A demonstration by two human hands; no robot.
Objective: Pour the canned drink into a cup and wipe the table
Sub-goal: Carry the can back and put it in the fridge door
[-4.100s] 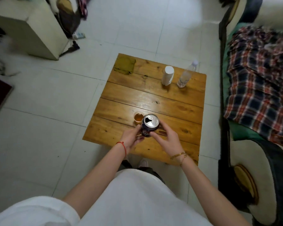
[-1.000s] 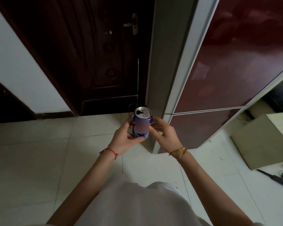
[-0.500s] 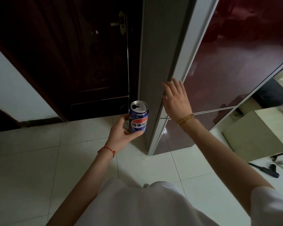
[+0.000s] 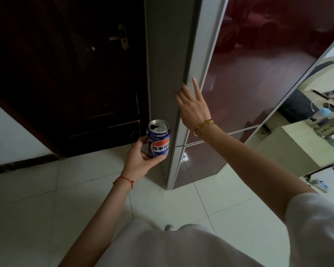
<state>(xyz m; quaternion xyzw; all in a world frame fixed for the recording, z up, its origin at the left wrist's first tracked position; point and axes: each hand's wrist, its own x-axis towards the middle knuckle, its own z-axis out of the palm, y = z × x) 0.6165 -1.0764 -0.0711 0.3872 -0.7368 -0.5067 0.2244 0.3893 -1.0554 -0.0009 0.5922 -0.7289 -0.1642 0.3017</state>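
Observation:
A blue opened drink can [image 4: 158,141] stands upright in my left hand [image 4: 141,158], which grips it from below and the side, at the middle of the view above the floor. My right hand [image 4: 193,106] is raised higher and to the right, fingers spread; the fingertips rest on the grey edge of the dark red fridge door [image 4: 258,89]. The cup and the wooden table are out of view.
A tall fridge [image 4: 166,74] with a grey side stands right in front of me. A dark wooden door [image 4: 75,74] is behind it to the left. A beige cabinet [image 4: 297,149] and a power strip [image 4: 320,185] lie at the right on the tiled floor.
I have left the table and now face the fridge. My right hand has let go of the can and reached up to the fridge door's edge; my left hand alone holds the can.

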